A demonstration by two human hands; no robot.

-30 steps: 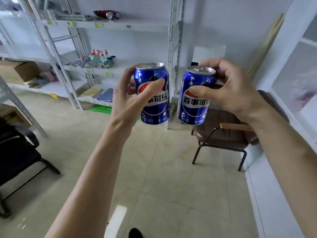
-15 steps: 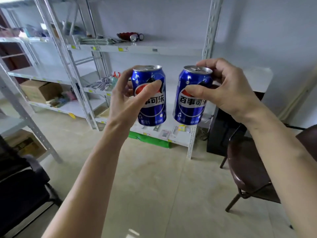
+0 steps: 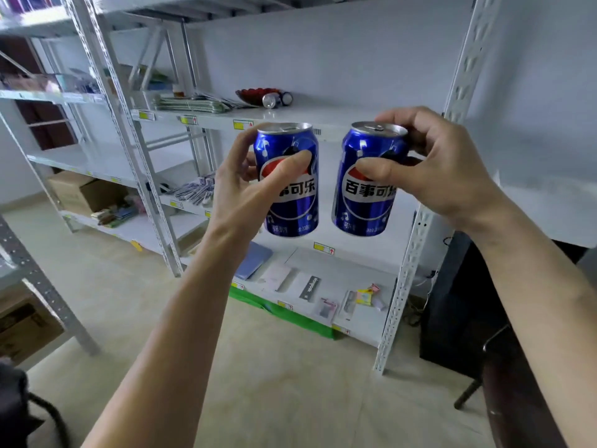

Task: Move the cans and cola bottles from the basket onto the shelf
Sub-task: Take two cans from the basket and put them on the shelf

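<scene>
I hold two blue cola cans upright in front of a white metal shelf unit (image 3: 323,114). My left hand (image 3: 245,192) grips the left can (image 3: 290,202), thumb across its logo. My right hand (image 3: 442,169) grips the right can (image 3: 365,202) from its right side, fingers over the rim. Both cans hang in the air level with the gap between the upper and middle boards. A can (image 3: 269,101) lies on its side on the upper board beside a red dish (image 3: 255,93). The basket is out of view.
A perforated upright post (image 3: 416,237) stands right of the cans. Small packets and a blue folder (image 3: 253,258) lie on the bottom board. A dark chair (image 3: 517,383) stands at the lower right, cardboard boxes (image 3: 77,192) on the left shelves, and another rack post (image 3: 42,286) at the near left.
The view has closed in on the shelf and turned to face it. Both hands still hold their cans side by side, now level with the shelf's upper boards.
</scene>
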